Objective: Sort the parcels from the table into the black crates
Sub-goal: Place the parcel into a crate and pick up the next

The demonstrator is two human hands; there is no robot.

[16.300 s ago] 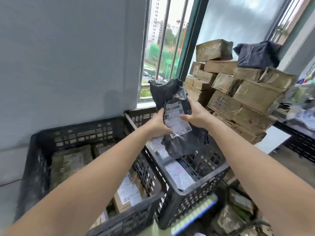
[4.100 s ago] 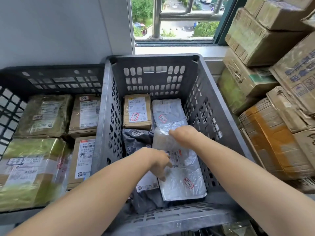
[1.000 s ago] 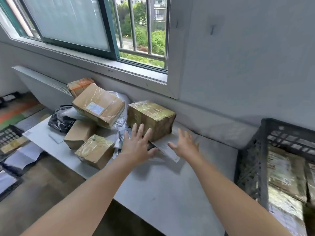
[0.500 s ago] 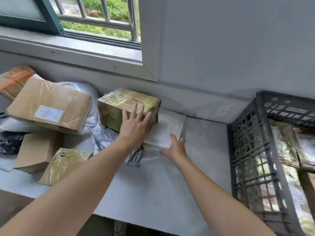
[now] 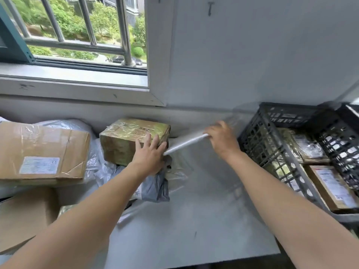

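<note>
As left grip (image 5: 149,155) touches box (image 5: 124,137), parcel (image 5: 185,144) in right grip (image 5: 221,138)

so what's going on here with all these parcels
A person is sorting parcels at a grey table. The left hand rests with straight fingers on a tape-wrapped brown cardboard box. The right hand grips the edge of a flat white plastic mailer, holding it tilted up off the table beside the black plastic crate, which already holds several parcels. A large brown cardboard box waits further left.
</note>
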